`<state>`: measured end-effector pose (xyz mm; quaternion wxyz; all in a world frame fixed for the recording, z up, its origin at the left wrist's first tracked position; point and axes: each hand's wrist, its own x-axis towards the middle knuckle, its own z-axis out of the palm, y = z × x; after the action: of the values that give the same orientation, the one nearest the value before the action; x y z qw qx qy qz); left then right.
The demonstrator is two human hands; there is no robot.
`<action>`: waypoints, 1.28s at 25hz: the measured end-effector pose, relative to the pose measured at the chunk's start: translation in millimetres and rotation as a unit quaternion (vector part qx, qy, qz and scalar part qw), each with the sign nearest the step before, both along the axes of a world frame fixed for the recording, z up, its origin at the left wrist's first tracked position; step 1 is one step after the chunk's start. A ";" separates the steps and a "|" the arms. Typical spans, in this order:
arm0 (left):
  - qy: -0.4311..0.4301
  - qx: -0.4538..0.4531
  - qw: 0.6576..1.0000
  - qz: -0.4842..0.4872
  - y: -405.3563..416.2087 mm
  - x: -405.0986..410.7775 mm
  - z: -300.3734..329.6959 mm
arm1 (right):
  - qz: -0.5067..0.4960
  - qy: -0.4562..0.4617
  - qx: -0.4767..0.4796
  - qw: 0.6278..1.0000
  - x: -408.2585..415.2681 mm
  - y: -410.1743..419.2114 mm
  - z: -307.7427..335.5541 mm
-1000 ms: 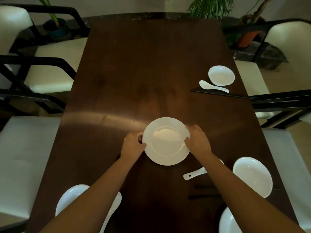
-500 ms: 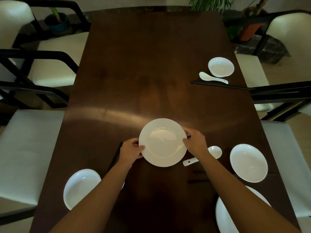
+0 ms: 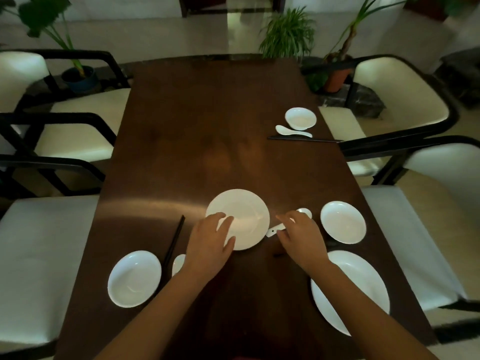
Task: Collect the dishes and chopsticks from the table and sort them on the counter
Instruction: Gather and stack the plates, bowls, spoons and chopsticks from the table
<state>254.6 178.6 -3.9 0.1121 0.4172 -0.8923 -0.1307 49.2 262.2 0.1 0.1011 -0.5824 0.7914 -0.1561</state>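
Observation:
A white plate (image 3: 245,214) lies on the dark wooden table (image 3: 207,126), in front of me. My left hand (image 3: 210,242) rests on its near left part, fingers spread over the rim. My right hand (image 3: 301,237) is off the plate, fingers relaxed, just above a white spoon (image 3: 274,232) lying to the plate's right. Right of that spoon sits a white bowl (image 3: 342,222), and a large plate (image 3: 361,287) lies at the near right. At the near left are a bowl (image 3: 133,278), black chopsticks (image 3: 174,240) and a second spoon (image 3: 178,263).
At the far right of the table are a small bowl (image 3: 300,118), a spoon (image 3: 291,131) and black chopsticks (image 3: 304,139). Cream-cushioned chairs with black frames (image 3: 65,141) line both long sides. Potted plants (image 3: 288,35) stand beyond the far end.
My right hand has let go of the plate and moved right, over the spoon. My left hand has slid from the plate's edge onto its surface. The view has pulled back.

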 end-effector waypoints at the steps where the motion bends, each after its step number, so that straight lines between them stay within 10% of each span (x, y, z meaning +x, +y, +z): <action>1: 0.001 -0.025 0.999 -0.031 13.1 -4.6 5.3 | 0.002 0.048 -0.007 0.999 3.4 18.7 5.1; 11: -0.046 -0.026 0.992 -0.118 119.4 -73.2 -11.7 | -0.084 0.148 -0.005 0.985 -43.7 169.3 -12.4; 19: -0.127 0.196 0.972 0.022 168.8 -138.7 -60.3 | -0.170 -0.116 0.171 0.964 -129.3 202.7 -54.6; 32: 0.144 0.410 0.865 0.250 159.6 -140.9 -50.3 | -0.179 -0.348 0.106 0.914 -154.0 177.3 -55.8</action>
<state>113.7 338.2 -54.1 0.0869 0.6114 -0.5979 -0.5110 -104.7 439.5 -55.7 0.4013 -0.3256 0.8092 -0.2795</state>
